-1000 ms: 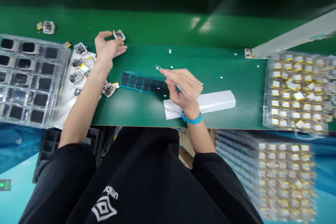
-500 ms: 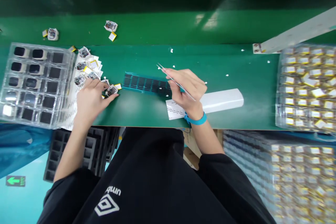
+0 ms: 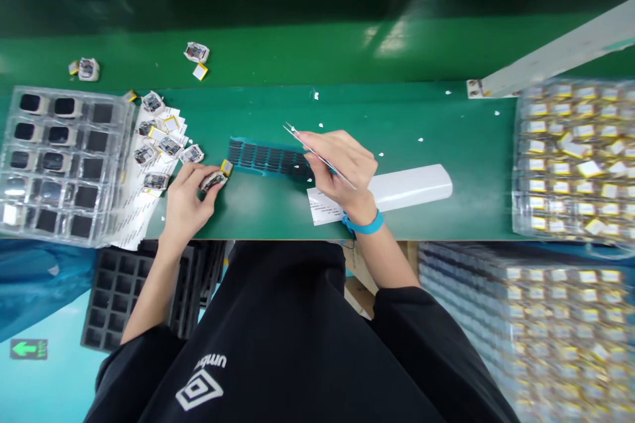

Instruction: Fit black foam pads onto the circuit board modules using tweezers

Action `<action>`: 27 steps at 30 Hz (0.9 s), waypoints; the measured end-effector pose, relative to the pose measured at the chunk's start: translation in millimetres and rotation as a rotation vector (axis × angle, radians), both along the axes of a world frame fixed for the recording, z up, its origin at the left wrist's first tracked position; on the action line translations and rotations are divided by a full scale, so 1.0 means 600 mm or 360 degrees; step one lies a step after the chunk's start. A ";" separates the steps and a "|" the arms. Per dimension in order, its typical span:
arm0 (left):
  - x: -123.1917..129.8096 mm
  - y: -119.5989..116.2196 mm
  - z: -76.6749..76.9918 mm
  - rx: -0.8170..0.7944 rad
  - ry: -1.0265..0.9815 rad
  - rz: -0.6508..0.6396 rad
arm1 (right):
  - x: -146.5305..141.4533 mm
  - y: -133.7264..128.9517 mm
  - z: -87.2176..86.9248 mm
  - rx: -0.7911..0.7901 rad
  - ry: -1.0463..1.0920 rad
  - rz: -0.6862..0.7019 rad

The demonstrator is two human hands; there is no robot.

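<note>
Green bench mat (image 3: 258,211) runs across, white flecks scattered on it. Your left hand (image 3: 186,201) sits near its front edge, fingers (image 3: 196,174) curled tight, pinching a small white-framed module (image 3: 213,180) with a yellow tab, just beside a black perforated strip (image 3: 262,160). Your right hand (image 3: 342,168) grips steel tweezers (image 3: 317,156) pen-style, fingers closed around them, tips bare just past the strip's top edge. Under that wrist, a paper label (image 3: 322,206) touches a white bar (image 3: 411,188). Clear tray of dark pockets (image 3: 64,165) on your left, clear tray of yellow-tabbed cells (image 3: 570,158) on your right.
</note>
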State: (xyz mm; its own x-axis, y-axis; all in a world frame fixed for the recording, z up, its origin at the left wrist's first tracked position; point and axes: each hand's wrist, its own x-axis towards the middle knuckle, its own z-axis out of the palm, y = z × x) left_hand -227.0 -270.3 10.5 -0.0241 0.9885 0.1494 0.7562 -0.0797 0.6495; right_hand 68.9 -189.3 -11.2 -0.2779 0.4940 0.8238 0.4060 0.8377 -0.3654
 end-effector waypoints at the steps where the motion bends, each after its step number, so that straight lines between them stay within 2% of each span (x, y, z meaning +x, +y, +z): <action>1: 0.008 0.005 0.004 -0.0030 -0.0181 0.0004 | 0.000 0.000 0.000 -0.0018 -0.0001 0.0023; 5: 0.052 0.039 0.032 -0.0148 -0.0953 0.0011 | -0.003 0.001 0.004 -0.0148 0.0044 0.0064; 9: 0.091 0.092 0.065 -0.0153 -0.1174 -0.0224 | -0.008 0.004 0.008 -0.0166 0.0097 0.0049; 12: 0.113 0.131 0.075 -0.0206 -0.1361 -0.0334 | -0.014 0.001 0.006 -0.0227 0.0246 0.0022; 15: 0.136 0.155 0.066 -0.0377 -0.1645 -0.0434 | -0.016 -0.006 0.005 -0.0353 0.0361 -0.0134; 18: 0.157 0.161 0.049 -0.0574 -0.1801 -0.0549 | -0.016 -0.012 0.011 -0.0408 0.0326 -0.0228; 22: 0.168 0.156 0.029 -0.0656 -0.1666 -0.0508 | -0.018 -0.013 0.020 -0.0427 0.0270 -0.0274; 27: 0.166 0.146 0.020 -0.0478 -0.1482 -0.0456 | -0.023 -0.012 0.011 -0.0413 0.0092 -0.0317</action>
State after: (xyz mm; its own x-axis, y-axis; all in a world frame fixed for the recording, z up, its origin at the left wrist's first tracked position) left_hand -127.3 -182.6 22.4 0.2390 0.9690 -0.0631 -0.0814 0.0847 0.9931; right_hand 55.2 -196.4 -4.7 -0.1111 0.7293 0.6751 0.5250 0.6198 -0.5832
